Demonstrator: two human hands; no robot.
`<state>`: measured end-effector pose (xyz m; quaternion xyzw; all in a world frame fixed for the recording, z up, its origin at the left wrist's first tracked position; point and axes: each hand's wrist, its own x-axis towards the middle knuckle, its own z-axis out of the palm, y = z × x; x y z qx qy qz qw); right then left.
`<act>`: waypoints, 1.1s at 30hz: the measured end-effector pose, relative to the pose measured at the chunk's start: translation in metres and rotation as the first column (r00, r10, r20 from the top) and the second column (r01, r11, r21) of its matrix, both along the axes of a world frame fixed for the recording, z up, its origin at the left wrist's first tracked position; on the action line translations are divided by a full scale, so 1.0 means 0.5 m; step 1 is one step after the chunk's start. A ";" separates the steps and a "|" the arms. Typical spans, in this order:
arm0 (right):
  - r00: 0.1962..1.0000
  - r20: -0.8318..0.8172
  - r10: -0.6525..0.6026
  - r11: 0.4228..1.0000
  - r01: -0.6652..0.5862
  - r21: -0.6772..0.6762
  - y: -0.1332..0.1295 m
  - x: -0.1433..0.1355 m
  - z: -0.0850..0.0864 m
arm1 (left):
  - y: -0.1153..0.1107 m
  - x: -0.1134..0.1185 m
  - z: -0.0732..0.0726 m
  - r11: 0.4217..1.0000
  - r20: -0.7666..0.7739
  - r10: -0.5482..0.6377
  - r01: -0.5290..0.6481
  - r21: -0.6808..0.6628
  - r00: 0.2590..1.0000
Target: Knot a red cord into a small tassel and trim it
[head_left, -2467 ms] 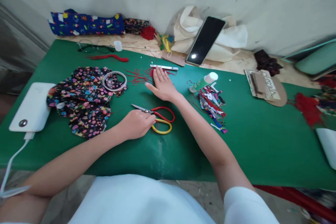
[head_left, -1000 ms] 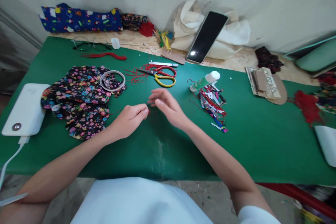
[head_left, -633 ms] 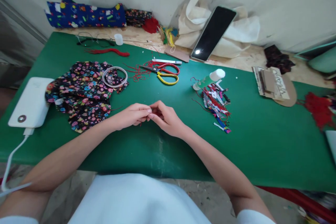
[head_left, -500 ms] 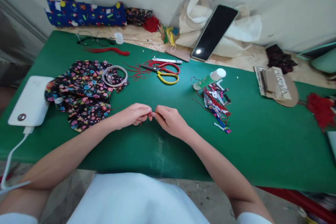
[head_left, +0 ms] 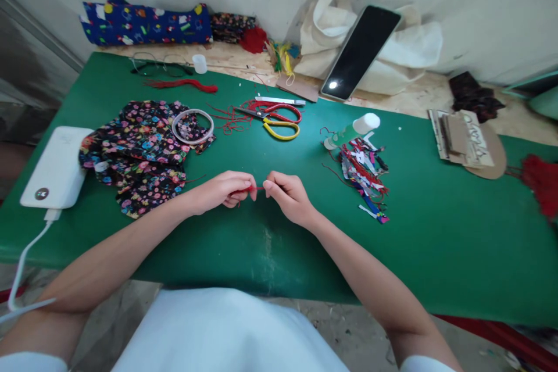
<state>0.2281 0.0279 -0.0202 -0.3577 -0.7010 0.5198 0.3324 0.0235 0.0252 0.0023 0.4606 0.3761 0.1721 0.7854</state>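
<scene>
**Red thread pinched taut between both hands, mid-mat**

Power bank (head_left: 56,167) at the left edge of the green mat (head_left: 436,244), white cable (head_left: 21,270) dropping off the front edge; floral fabric (head_left: 139,157) just right of it with a white ring (head_left: 192,126) lying on its far right part; glasses (head_left: 159,64) and a red tassel (head_left: 183,85) near the far left corner.

Left hand (head_left: 222,192) sits near the front middle of the mat, fingers curled together, thumb and forefinger clamped on the left end of a short red thread (head_left: 257,188); loose thread also shows under the palm. Right hand (head_left: 290,197) just beside it, fingertips pinched on the other end; a short span of thread runs straight between the two hands, just above the mat; whether it carries a knot is too small to tell.

Scissors (head_left: 272,119) lie well behind the hands toward the far edge, blades pointing left, among loose red threads (head_left: 229,122); glue bottle (head_left: 351,131) on its side further right, with a pile of scraps (head_left: 364,171) in front of it; phone (head_left: 360,52) leans on a cloth bag (head_left: 392,52) beyond the far edge; cardboard pieces (head_left: 464,139) at the far right.

Judgement: step in hand looks like straightening or tightening the thread piece; next move calls for an even pull from both pinches, grip kept close to the ends; thin thread, slips easily.
</scene>
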 end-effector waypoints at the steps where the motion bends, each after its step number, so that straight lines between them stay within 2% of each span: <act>1: 1.000 -0.024 -0.015 0.999 0.014 -0.033 0.000 0.000 -0.002 | 0.000 0.000 0.002 1.000 0.001 0.002 -0.002 0.006 1.000; 5: 0.983 -0.163 -0.081 0.986 0.055 -0.160 -0.001 0.000 -0.013 | -0.002 0.001 0.008 0.995 -0.003 0.017 -0.017 0.098 1.000; 9: 0.941 -0.322 -0.102 0.968 0.019 -0.251 -0.003 -0.004 -0.014 | -0.005 0.001 0.015 0.968 0.000 0.009 -0.009 0.249 1.000; 14: 0.905 -0.412 -0.103 0.954 -0.027 -0.298 -0.010 -0.008 -0.001 | -0.007 0.002 0.014 0.957 0.070 0.005 -0.025 0.290 0.998; 17: 0.906 -0.415 -0.088 0.950 -0.050 -0.309 -0.013 -0.008 0.001 | -0.011 0.002 0.002 0.960 0.127 0.004 -0.039 0.277 0.992; 22: 0.919 -0.387 -0.074 0.949 -0.055 -0.312 -0.013 -0.005 0.001 | -0.019 0.008 -0.008 0.984 0.199 -0.006 -0.030 0.176 0.980; 28: 0.954 -0.297 -0.040 0.953 -0.053 -0.297 -0.011 -0.008 0.012 | -0.019 0.009 0.003 0.963 0.087 -0.042 0.017 0.270 0.995; 33: 0.975 -0.217 -0.052 0.961 -0.011 -0.277 -0.009 -0.009 0.008 | -0.026 0.018 -0.002 0.989 0.126 -0.034 0.016 0.145 0.991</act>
